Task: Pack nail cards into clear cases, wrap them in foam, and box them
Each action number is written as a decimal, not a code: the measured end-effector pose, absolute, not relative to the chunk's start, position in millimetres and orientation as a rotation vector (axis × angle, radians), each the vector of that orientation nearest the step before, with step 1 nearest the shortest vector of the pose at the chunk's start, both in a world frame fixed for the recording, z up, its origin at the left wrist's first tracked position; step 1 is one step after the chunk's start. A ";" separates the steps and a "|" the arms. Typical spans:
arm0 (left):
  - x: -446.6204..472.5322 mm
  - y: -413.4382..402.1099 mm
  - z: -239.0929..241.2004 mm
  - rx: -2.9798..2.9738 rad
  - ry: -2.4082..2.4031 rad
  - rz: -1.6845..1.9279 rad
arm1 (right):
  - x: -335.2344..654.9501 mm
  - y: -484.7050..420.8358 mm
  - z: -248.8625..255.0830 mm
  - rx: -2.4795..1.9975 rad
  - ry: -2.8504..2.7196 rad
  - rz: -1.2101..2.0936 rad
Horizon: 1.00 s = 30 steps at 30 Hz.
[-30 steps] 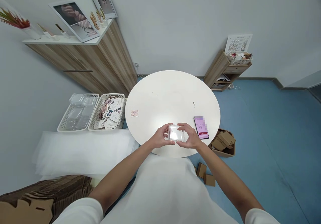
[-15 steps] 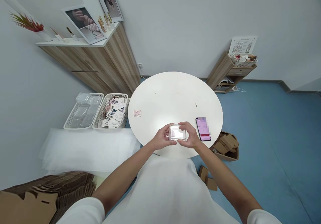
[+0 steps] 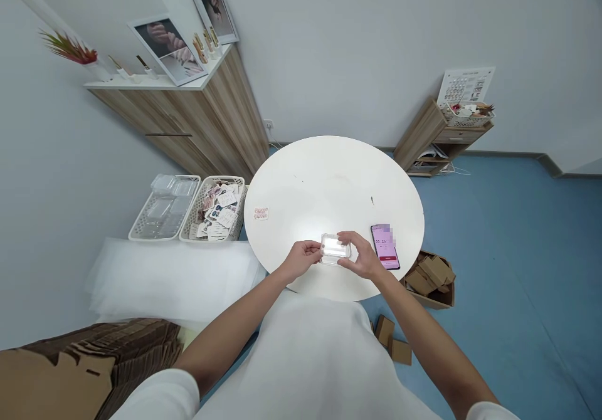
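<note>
Item: clear plastic case (image 3: 335, 248), held in both hands over white round table (image 3: 329, 182).
Left hand (image 3: 301, 260) pinches its 9 o'clock end, right hand (image 3: 360, 256) clamps its 3 o'clock end; phone (image 3: 385, 246) lies at 3 o'clock, small card (image 3: 260, 213) at 10 o'clock.

The round table (image 3: 329, 182) is plain white; the small box (image 3: 335, 248) held over it is clear. The phone (image 3: 386, 246) screen glows pink and purple — a small card (image 3: 261, 213) shows a pink pattern. Blue floor (image 3: 517, 251), white mesh baskets (image 3: 165, 216) — brown cardboard boxes (image 3: 430, 276).
</note>
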State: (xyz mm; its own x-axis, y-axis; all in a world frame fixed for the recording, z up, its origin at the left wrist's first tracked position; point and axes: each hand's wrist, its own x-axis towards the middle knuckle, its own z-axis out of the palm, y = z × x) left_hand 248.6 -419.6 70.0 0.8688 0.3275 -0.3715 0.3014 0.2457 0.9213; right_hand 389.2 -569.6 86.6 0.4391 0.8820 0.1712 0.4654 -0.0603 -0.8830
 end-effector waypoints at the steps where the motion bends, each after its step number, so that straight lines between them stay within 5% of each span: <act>1: 247.9 -419.8 67.2 1.356 0.574 0.031 | 389.9 -567.7 85.9 -1.717 -1.128 0.567; 18: 242.3 -420.9 42.3 1.392 0.660 0.026 | 386.9 -557.7 51.8 -1.575 -0.328 1.057; 30: 240.9 -425.6 4.4 1.371 0.742 -0.009 | 360.7 -591.4 22.4 -1.778 -0.330 0.944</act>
State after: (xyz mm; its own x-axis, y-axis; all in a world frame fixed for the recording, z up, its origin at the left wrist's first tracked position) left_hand 240.9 -425.6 4.4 0.7762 0.4079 -0.4808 0.4195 0.2353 0.8767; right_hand 360.7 -591.4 22.4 0.6508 0.6176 -0.4416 -0.2081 -0.4143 -0.8860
